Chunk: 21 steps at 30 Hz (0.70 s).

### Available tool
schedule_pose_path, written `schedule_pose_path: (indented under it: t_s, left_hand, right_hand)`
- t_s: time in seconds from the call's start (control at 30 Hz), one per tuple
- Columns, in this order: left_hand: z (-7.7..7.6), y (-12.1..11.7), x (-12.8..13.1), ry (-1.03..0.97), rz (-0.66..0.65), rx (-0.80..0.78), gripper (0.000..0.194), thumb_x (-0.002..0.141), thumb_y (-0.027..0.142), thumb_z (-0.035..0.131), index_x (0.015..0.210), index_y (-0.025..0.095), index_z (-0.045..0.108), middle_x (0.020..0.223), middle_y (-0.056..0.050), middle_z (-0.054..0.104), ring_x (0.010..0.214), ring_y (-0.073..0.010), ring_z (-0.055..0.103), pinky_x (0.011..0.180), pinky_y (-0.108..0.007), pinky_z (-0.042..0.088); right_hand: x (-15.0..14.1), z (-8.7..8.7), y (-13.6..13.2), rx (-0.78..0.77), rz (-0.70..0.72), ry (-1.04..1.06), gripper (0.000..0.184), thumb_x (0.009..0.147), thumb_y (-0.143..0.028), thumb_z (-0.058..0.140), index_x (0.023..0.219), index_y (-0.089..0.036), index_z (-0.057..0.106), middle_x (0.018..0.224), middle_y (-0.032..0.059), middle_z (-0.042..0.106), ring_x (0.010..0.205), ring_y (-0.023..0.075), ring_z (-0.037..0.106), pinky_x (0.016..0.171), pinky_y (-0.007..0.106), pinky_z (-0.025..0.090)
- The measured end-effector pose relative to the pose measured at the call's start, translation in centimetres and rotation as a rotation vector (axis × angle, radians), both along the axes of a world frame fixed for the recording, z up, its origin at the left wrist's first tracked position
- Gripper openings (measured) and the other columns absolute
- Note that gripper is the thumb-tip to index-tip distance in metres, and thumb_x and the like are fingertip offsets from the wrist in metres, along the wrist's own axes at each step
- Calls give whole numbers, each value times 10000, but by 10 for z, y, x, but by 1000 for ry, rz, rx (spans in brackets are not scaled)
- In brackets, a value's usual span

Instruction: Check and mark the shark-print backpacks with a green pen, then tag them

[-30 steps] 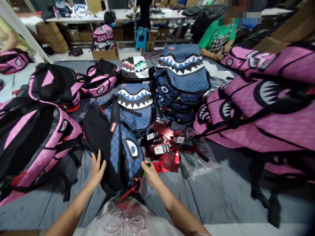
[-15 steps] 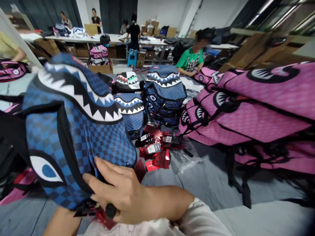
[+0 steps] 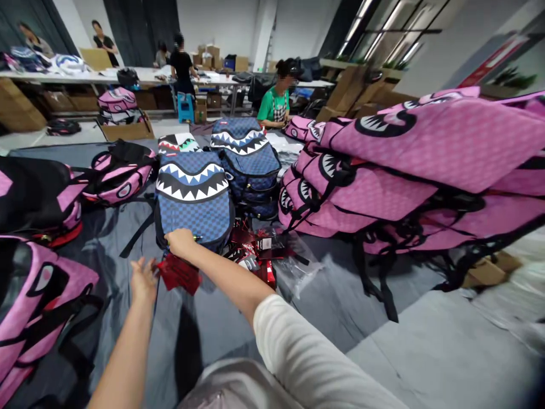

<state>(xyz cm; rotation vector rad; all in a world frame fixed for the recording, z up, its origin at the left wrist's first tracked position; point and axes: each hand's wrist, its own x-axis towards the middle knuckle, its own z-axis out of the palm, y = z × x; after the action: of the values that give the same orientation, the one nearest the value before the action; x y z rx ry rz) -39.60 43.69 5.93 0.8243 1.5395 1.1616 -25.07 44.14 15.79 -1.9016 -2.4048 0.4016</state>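
My right hand [image 3: 180, 242] touches the blue backpack [image 3: 195, 211], grip unclear to me; my left hand [image 3: 143, 281] is spread.

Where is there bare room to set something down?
One bare patch of grey cloth lies between the clear plastic, the right sleeve and the straps hanging from the pink pile; a narrower one lies between the left-side pink backpack and the left hand. Near the right hand, blue backpacks and red tags crowd together.
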Motion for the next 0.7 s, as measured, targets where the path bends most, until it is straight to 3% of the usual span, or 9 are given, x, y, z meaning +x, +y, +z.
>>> schedule_pose_path:
  t_s: [0.1, 0.2, 0.3, 0.4, 0.53, 0.63, 0.7]
  left_hand:
    - [1, 16, 6, 134, 46, 39, 565, 1039, 444, 438, 1536, 176, 429, 1523, -174, 528, 1391, -294, 529, 1201, -554, 381]
    - [6, 12, 27, 425, -50, 324, 706, 947, 418, 589, 1582, 177, 396, 1663, -145, 368, 1560, -270, 302, 1304, -441, 189]
    - [-4, -7, 61, 883, -418, 674, 767, 916, 511, 627, 1578, 182, 424, 1694, -173, 289, 1583, -367, 223, 1289, -581, 128]
    - [-21, -19, 90, 1173, -686, 743, 663, 905, 474, 677, 1510, 242, 537, 1652, -170, 377, 1533, -448, 302, 1234, -697, 123]
    - [-23, -1, 106, 1297, -671, 767, 490, 924, 395, 681, 1383, 226, 659, 1459, -166, 618, 1409, -430, 488, 1214, -688, 167]
    - [-11, 23, 108, 1289, -582, 865, 376, 952, 393, 653, 1298, 255, 708, 1338, -118, 711, 1309, -375, 591, 1233, -671, 128]
    - [-7, 37, 107, 1291, -518, 893, 337, 966, 386, 636, 1268, 262, 720, 1309, -104, 728, 1262, -349, 625, 1243, -655, 119]
  right_hand:
    - [-1, -23, 4, -22, 115, 59, 309, 974, -171, 527, 1259, -186, 644, 1121, 118, 770, 1050, 241, 740, 835, 337, 590]
    - [30, -23, 1, 104, 101, 245, 375, 970, -219, 534, 1337, -251, 607, 1191, 46, 766, 1104, 220, 720, 898, 333, 573]
    - [109, -29, 6, 312, -200, 333, 439, 936, -138, 519, 1350, -247, 611, 1297, 27, 720, 1211, 170, 649, 1024, 281, 499]
    - [208, -53, 19, 259, -593, 73, 461, 947, -124, 478, 1377, -239, 596, 1408, 58, 638, 1251, 194, 572, 1016, 280, 470]
    - [303, -92, 41, 201, -758, -33, 565, 895, -62, 482, 1458, -108, 508, 1486, 196, 531, 1261, 280, 474, 942, 352, 462]
    - [334, -113, 55, 216, -761, -73, 572, 911, -46, 443, 1481, -83, 470, 1471, 228, 518, 1235, 293, 431, 950, 380, 413]
    - [343, -121, 62, 233, -743, -96, 491, 939, -52, 398, 1409, -74, 538, 1393, 241, 563, 1201, 299, 424, 977, 410, 371]
